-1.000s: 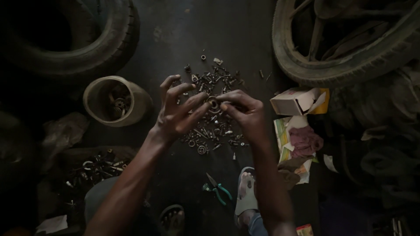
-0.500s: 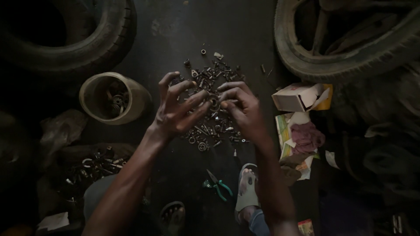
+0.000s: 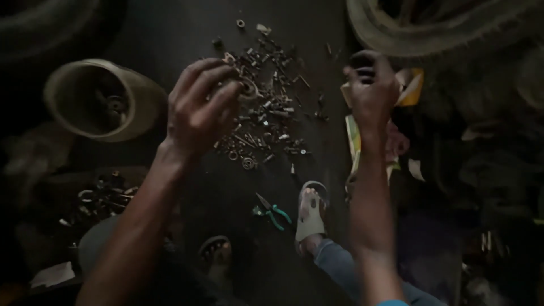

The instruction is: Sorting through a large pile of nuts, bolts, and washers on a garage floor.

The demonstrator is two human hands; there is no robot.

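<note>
- the left hand [image 3: 198, 110] is held above the left edge of a scattered pile of nuts, bolts and washers [image 3: 266, 107] on the dark floor [image 3: 317, 170].
- a small ring-shaped metal part [image 3: 247, 89] is pinched at the tips of the left fingers [image 3: 226, 93]; the fingers are closed on it, with the part showing just past the fingertips, toward the pile.
- the right hand [image 3: 371, 88] is raised well apart from the pile, to its right, in front of a small cardboard box [image 3: 411, 85].
- the right fingers are curled inward at the top of the hand; whether anything is held in them cannot be told, as the picture is dark and blurred there.
- green-handled pliers [image 3: 273, 212] are lying on the floor below the pile, between the two forearms.
- a sandalled foot [image 3: 310, 212] is seen just right of the pliers.
- a round pale drum-like part [image 3: 102, 99] is lying to the left of the left hand.
- a second heap of metal bits [image 3: 105, 195] is seen at lower left, beside the left forearm.
- a tyre [image 3: 447, 34] is lying at upper right.
</note>
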